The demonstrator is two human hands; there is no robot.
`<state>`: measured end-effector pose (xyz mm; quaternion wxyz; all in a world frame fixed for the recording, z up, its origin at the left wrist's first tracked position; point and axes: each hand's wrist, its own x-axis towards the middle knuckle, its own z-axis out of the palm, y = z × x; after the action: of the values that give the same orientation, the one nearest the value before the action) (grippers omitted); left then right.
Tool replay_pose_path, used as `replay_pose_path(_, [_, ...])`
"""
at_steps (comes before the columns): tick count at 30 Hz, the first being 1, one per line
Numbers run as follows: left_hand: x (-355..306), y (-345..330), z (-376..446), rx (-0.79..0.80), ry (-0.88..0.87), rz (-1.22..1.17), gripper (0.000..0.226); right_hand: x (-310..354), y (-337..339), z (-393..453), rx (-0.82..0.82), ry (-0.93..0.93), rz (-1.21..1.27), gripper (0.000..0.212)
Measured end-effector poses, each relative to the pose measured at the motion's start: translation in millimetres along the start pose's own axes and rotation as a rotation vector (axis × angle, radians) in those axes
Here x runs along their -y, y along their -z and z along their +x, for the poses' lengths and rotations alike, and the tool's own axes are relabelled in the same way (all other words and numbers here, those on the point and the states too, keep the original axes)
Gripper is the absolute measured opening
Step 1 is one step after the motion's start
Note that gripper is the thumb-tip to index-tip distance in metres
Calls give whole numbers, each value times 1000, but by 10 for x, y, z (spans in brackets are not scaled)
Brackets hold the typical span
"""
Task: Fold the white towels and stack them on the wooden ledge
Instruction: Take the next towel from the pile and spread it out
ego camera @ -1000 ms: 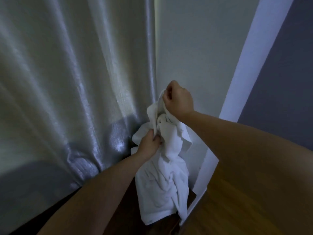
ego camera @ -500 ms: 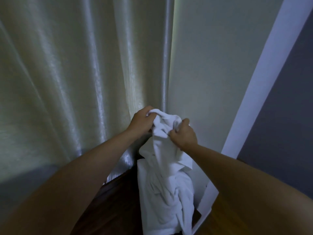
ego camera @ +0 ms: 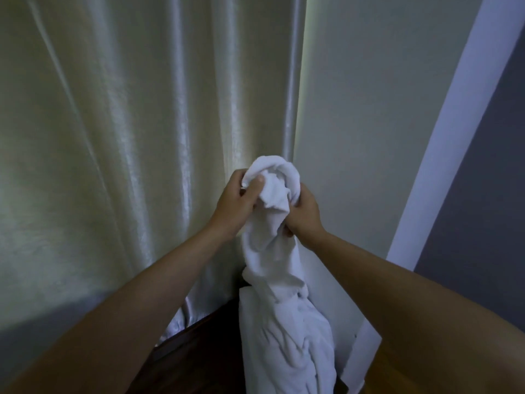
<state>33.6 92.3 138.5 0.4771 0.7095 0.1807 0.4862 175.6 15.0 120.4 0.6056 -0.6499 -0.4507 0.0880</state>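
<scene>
Satin-like, pale cream curtain [ego camera: 127, 143] fills the left half of my view, hanging in vertical folds down to a dark wooden surface [ego camera: 199, 354] at the bottom centre.

Moving right, my left hand [ego camera: 237, 204] is raised in front of the curtain's edge. Its fingers are curled round the top of the white towel [ego camera: 272, 251], with the thumb pressed against the bunched cloth — a firm grip.

The towel is held up in the air between both hands. Its upper end is rolled into a loose lump above the knuckles; the rest hangs down, twisted and unfolded, toward the bottom edge of the frame. Behind the hanging part stands a flat white shape, which I cannot identify.

My right hand [ego camera: 302, 213] grips the same towel just beside the left hand, slightly lower, fingers wrapped into the cloth and mostly hidden by it.

Right of the hands is a plain pale wall [ego camera: 369, 123], then a white vertical trim [ego camera: 454, 137], then a grey wall [ego camera: 494, 180]. A strip of lighter wooden floor [ego camera: 397, 373] shows at bottom right.
</scene>
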Motion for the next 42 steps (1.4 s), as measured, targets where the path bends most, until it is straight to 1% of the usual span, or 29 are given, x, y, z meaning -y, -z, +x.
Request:
replay_pose_path(1, [-1,76,-47,40,10,18,57,84,-75,13,-20,7,11,17])
replay_pose_path(2, [10,157,-100,86,20,30,66,160,-155,22,-32,18,9,16])
replay_pose_path(4, [58,323,-227,137,43,29,75,331,-346,0,-28,38,29,20])
replay_pose_path(6, [94,488,-368,141,52,42,81,513,-571,-70,-17,73,97,24])
replay_pose_path(7, [127,570,-418,137,41,55,75,597,-686,-112,-19,104,128,26])
replay_pose_path(8, [156,653,-459,113,27,57,60,673,-795,-151,-19,131,144,26])
replay_pose_path(10, [162,877,-511,-47,42,29,14,805,-998,-214,18,136,108,23])
replay_pose_path(11, [134,1025,-516,-159,75,5,12,869,-1079,-240,43,116,43,26])
replay_pose_path(12, [118,1195,-524,-256,98,-23,18,922,-1146,-263,69,102,-36,33])
replay_pose_path(13, [105,1377,-528,-322,111,-35,17,971,-1205,-286,98,107,-112,39])
replay_pose_path(14, [81,1547,-537,-353,113,-35,14,1026,-1258,-323,128,122,-177,43])
replay_pose_path(16, [33,1846,-604,-341,124,-19,14,1132,-1380,-416,206,117,-243,52])
replay_pose_path(19, [23,2163,-727,-263,183,46,21,1265,-1617,-580,302,57,-103,60])
replay_pose_path(21, [39,2287,-783,-217,175,162,18,1368,-1780,-707,344,134,-22,64])
replay_pose_path(22, [39,2327,-806,-211,155,206,21,1422,-1858,-778,366,173,-5,69])
replay_pose_path(24, [22,2388,-871,-224,136,290,33,1520,-1998,-914,409,217,3,83])
replay_pose_path(26, [-24,2482,-996,-258,140,324,32,1586,-2114,-1006,452,246,30,87])
replay_pose_path(29, [-92,2676,-1281,-345,183,290,16,1668,-2203,-1145,490,231,71,79])
replay_pose_path(31, [-150,2820,-1451,-415,212,301,14,1706,-2229,-1203,511,242,84,63])
replay_pose_path(32, [-197,2873,-1512,-444,226,342,15,1733,-2235,-1231,546,249,101,56])
replay_pose_path(33, [-237,2912,-1554,-458,243,407,15,1760,-2244,-1261,601,258,133,54])
replay_pose_path(35, [-299,2924,-1618,-448,302,509,19,1802,-2277,-1312,716,297,177,58])
replay_pose_path(36, [-329,2904,-1658,-447,354,474,25,1829,-2288,-1345,759,327,167,57])
replay_pose_path(38, [-350,2809,-1739,-437,415,259,38,1876,-2298,-1422,809,344,171,40])
replay_pose_path(39, [-345,2756,-1775,-456,420,222,42,1900,-2287,-1453,822,293,208,29])
replay_pose_path(40, [-362,2710,-1808,-499,427,255,43,1915,-2268,-1475,829,216,258,20])
replay_pose_path(42, [-435,2641,-1882,-628,358,373,31,1917,-2218,-1497,806,59,315,14])
